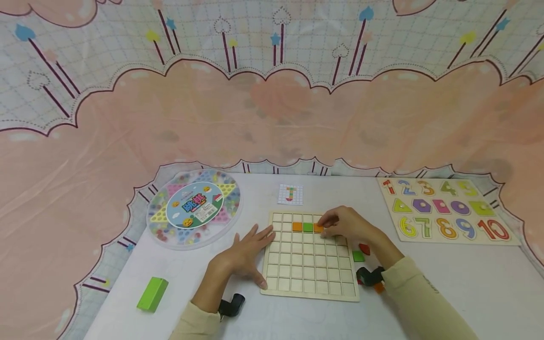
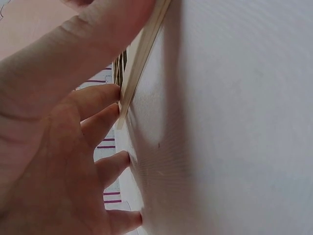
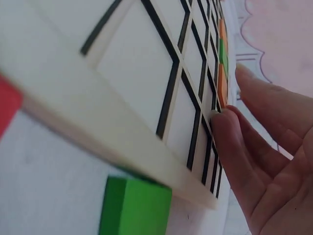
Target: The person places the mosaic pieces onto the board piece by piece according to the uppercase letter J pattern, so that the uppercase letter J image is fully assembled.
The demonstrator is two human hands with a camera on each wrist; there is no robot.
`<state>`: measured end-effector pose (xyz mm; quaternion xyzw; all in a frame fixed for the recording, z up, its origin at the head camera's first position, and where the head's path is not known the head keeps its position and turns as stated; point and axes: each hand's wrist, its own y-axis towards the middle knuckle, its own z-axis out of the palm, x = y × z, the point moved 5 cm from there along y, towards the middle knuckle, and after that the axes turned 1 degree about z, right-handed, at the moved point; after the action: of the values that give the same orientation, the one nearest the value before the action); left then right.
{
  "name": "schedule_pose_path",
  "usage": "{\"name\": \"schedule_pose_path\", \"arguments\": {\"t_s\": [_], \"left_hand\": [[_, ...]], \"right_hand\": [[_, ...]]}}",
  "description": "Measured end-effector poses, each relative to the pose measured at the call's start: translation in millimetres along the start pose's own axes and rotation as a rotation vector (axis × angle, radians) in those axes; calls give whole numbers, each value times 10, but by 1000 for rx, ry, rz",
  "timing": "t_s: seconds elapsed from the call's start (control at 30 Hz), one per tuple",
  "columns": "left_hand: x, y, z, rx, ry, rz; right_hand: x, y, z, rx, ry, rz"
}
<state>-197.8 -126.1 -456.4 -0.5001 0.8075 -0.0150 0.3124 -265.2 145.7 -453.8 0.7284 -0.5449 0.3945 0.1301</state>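
Observation:
A pale wooden grid board (image 1: 308, 272) lies on the table. Orange (image 1: 297, 227), green (image 1: 308, 227) and another orange tile (image 1: 317, 228) sit side by side in its second row. My right hand (image 1: 350, 226) reaches over the board's upper right, thumb and fingertips right at the right-hand orange tile. Seen from the right wrist, that orange tile (image 3: 222, 83) lies flat in its cell, with thumb and forefinger parted around it. My left hand (image 1: 242, 252) steadies the board's left edge with spread fingers; from the left wrist, fingertips (image 2: 110, 93) touch the board's side.
Right of the board lie a green block (image 1: 358, 256), a red piece (image 1: 364, 249) and an orange piece (image 1: 378, 287). A pattern card (image 1: 291, 194) is behind it. Around stand a round game box (image 1: 193, 208), a number puzzle (image 1: 450, 210) and a green box (image 1: 152, 294).

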Motion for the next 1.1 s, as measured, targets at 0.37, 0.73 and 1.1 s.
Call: {"name": "schedule_pose_path", "arguments": {"t_s": [0.37,0.73,1.1], "left_hand": [[-20,-15,-14,2,1,3],[-38,-42,-15,5,-11,-3],[-20,-19,-6,9,0,9]], "right_hand": [[-176,-386,-266,-52,-10,-6],[-455,-856,-507,-104,-20,-47],[-648,-1192,-550,-73,-22,-46]]}}
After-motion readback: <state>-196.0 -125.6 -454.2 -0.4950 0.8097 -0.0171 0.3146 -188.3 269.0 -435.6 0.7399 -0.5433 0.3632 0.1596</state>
